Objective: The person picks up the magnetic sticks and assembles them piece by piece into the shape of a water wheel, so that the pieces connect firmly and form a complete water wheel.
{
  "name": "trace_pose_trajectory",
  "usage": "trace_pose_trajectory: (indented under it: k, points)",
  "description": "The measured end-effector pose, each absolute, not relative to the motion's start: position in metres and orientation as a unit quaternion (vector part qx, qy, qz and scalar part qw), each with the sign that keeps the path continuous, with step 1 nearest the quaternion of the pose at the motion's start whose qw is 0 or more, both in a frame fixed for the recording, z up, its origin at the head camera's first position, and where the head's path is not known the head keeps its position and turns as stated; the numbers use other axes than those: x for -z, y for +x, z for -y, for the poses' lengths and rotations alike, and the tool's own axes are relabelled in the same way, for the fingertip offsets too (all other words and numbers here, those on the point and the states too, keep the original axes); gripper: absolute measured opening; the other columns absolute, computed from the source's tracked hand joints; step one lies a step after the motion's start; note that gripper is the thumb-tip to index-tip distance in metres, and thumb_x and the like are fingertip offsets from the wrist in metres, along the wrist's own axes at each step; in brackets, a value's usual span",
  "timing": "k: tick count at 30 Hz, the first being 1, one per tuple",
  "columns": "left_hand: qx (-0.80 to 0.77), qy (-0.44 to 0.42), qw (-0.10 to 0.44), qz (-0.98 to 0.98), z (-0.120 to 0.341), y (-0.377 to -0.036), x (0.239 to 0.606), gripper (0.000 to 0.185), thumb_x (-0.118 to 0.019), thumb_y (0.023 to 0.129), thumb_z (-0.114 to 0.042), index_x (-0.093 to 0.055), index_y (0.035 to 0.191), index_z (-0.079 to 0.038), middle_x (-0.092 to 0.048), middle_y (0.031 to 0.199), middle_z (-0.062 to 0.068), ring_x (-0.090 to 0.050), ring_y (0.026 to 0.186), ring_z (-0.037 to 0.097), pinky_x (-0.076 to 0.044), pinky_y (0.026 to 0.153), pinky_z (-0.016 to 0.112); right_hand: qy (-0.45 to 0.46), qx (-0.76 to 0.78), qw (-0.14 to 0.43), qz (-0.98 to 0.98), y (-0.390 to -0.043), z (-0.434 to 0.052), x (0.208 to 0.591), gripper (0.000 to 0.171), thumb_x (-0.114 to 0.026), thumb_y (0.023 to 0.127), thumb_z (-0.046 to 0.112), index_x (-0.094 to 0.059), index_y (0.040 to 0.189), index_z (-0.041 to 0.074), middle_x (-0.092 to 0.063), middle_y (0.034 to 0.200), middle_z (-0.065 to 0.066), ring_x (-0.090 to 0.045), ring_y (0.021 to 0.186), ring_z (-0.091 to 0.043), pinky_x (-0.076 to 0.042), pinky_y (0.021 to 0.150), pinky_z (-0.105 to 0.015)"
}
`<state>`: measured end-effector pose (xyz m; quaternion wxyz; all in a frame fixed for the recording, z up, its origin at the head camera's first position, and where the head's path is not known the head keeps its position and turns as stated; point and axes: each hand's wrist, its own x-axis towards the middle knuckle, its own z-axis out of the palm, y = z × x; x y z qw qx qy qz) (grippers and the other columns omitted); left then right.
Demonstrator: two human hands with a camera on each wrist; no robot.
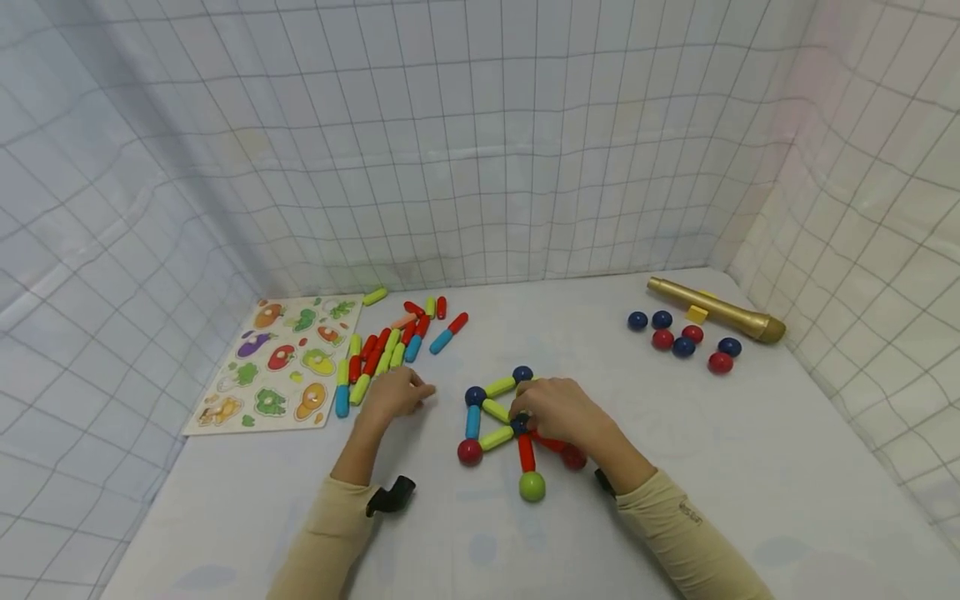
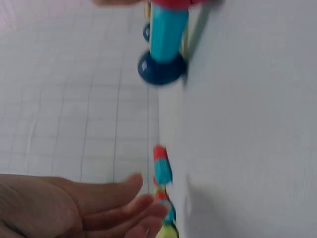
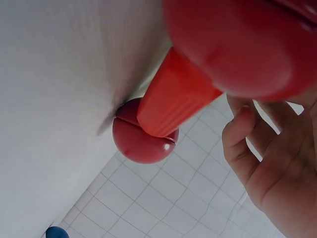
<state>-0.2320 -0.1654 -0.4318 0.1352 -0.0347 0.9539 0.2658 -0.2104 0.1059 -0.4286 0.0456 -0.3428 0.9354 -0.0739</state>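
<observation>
As the right hand [image 1: 558, 410] is pinching the frame's [image 1: 495, 412] hub | left hand [image 1: 396, 392] lying open beside the frame | risk: joints popping apart under pressure.

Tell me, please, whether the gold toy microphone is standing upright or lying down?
Lying down: the gold toy microphone rests lengthwise on the white table.

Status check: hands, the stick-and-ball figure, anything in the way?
Left hand open beside loose sticks. Right hand on the figure, grip unclear. Nothing blocking.

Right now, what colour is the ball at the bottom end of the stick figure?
Green: the ball caps a red stick; clearest in the head view.
</observation>
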Motion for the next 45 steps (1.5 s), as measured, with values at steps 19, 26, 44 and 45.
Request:
trace_pose_trajectory:
  k: [19, 26, 44, 45]
  points:
    - [-0.153, -0.118, 0.003, -0.981, 0.218, -0.242, 0.442, 0.027, -0.049, 0.093, 0.001, -0.063, 0.116, 0.006, -0.068, 0.099, 0.026, -0.062, 0.073, 0.031, -0.053, 0.063, 0.041, -0.299, 0.061, 0.019, -0.952, -0.208, -0.107, 0.430, 0.028, -0.076, 0.080, 0.007, -0.078, 0.100, 0.026, -0.074, 0.094, 0.008, -0.059, 0.075, -0.011, -0.049, 0.061, -0.024]
    - [-0.109, -0.125, 0.023, -0.986, 0.213, -0.239, 0.439, 0.022, -0.050, 0.094, -0.003, -0.064, 0.098, 0.013, -0.067, 0.087, 0.028, -0.067, 0.072, 0.035, -0.056, 0.060, 0.042, -0.273, 0.047, 0.024, -0.961, -0.208, -0.107, 0.430, 0.024, -0.076, 0.082, 0.013, -0.077, 0.104, 0.024, -0.073, 0.087, 0.006, -0.052, 0.066, -0.011, -0.044, 0.055, -0.023]
    - [-0.117, -0.105, 0.021, -0.987, 0.208, -0.231, 0.425, 0.027, -0.054, 0.092, -0.005, -0.060, 0.110, 0.014, -0.065, 0.083, 0.026, -0.063, 0.069, 0.035, -0.053, 0.057, 0.038, -0.256, 0.036, 0.007, -0.966, -0.211, -0.106, 0.430, 0.018, -0.078, 0.081, 0.018, -0.078, 0.097, 0.024, -0.069, 0.078, 0.004, -0.049, 0.065, -0.013, -0.044, 0.058, -0.027]
    - [-0.127, -0.100, 0.021, -0.987, 0.207, -0.230, 0.421, 0.026, -0.058, 0.090, -0.006, -0.062, 0.106, 0.014, -0.064, 0.078, 0.024, -0.061, 0.066, 0.032, -0.050, 0.055, 0.034, -0.255, 0.034, 0.006, -0.966, -0.211, -0.106, 0.430, 0.018, -0.078, 0.081, 0.018, -0.078, 0.097, 0.024, -0.069, 0.078, 0.004, -0.049, 0.064, -0.013, -0.044, 0.058, -0.027]
